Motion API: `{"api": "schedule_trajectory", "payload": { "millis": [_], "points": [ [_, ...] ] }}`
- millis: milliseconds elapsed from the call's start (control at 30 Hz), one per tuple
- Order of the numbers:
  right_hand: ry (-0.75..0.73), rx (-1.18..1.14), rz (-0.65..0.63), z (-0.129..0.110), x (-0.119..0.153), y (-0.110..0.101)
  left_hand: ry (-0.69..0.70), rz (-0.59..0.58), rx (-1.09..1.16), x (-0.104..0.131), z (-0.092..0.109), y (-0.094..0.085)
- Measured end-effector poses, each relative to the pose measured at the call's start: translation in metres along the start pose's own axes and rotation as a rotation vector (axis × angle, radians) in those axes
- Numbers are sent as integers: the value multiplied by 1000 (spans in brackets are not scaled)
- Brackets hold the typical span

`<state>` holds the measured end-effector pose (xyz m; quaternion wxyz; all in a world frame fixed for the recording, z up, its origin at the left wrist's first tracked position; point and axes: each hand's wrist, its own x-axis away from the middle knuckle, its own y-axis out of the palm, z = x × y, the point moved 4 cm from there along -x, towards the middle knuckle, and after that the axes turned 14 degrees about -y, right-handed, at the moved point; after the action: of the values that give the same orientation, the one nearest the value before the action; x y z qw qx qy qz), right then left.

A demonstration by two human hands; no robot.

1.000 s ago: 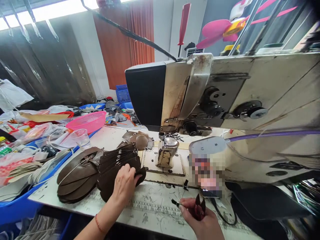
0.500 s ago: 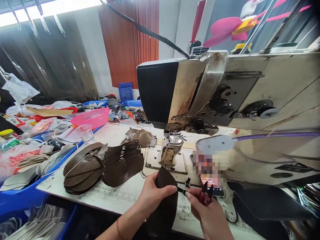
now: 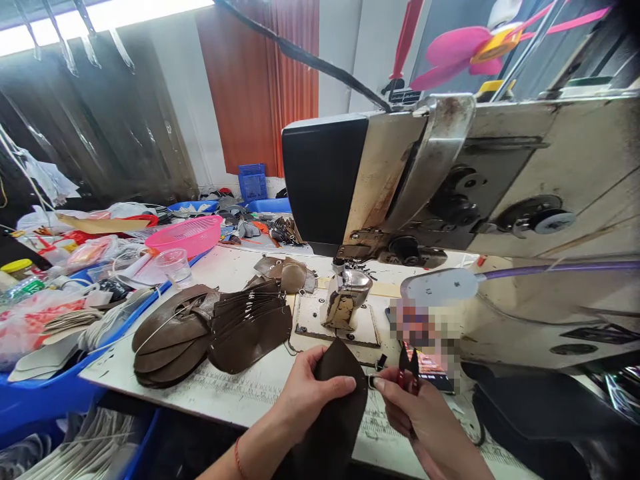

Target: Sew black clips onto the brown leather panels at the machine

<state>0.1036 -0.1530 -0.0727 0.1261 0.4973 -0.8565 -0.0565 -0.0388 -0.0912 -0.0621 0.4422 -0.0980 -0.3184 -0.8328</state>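
Note:
My left hand [image 3: 313, 393] grips a dark brown leather piece [image 3: 335, 407], thumb on its face, near the table's front edge. Just right of the piece, my right hand [image 3: 415, 407] pinches a small buckle [image 3: 371, 381] between thumb and finger. Red-handled snippers [image 3: 409, 370] are also held in that hand, blades pointing up. A small black strap piece [image 3: 381, 362] lies behind the buckle. Beyond my hands stands the metal post [image 3: 347, 300] of a sewing machine [image 3: 380, 180]. Stacked brown leather pieces [image 3: 250, 327] lie left of my left hand.
A phone [image 3: 433, 363] lies behind my right hand. More rounded leather pieces [image 3: 170, 347] are at the left on the white table [image 3: 225, 403]. A pink basket [image 3: 187, 235], a clear cup [image 3: 173, 265] and blue trays [image 3: 45, 407] with bundled parts stand farther left.
My right hand has shifted slightly right, and the small buckle now appears apart from the leather piece's edge. The snippers have turned more upright. The view has shifted slightly.

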Motion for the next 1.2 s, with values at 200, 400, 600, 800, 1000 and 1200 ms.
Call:
{"api": "schedule_trajectory", "payload": {
  "millis": [200, 400, 600, 800, 1000, 1200],
  "points": [
    [23, 16, -64, -4, 0, 4, -21, 42, -20, -1, -2, -1],
    [11, 15, -95, -6, 1, 8, -20, 43, -24, -3, -1, -1],
    [15, 18, -47, -5, -2, 9, -30, 72, -42, -6, 0, -2],
    [-192, 195, -43, -18, -14, 12, -19, 158, -44, -10, 20, 0],
    [-1094, 656, -395, -67, -49, 29, -9, 149, -100, -28, 67, -2],
    [-1572, 786, -460, -85, -94, 36, 64, 147, -170, -62, 113, 2]
  ]
}}
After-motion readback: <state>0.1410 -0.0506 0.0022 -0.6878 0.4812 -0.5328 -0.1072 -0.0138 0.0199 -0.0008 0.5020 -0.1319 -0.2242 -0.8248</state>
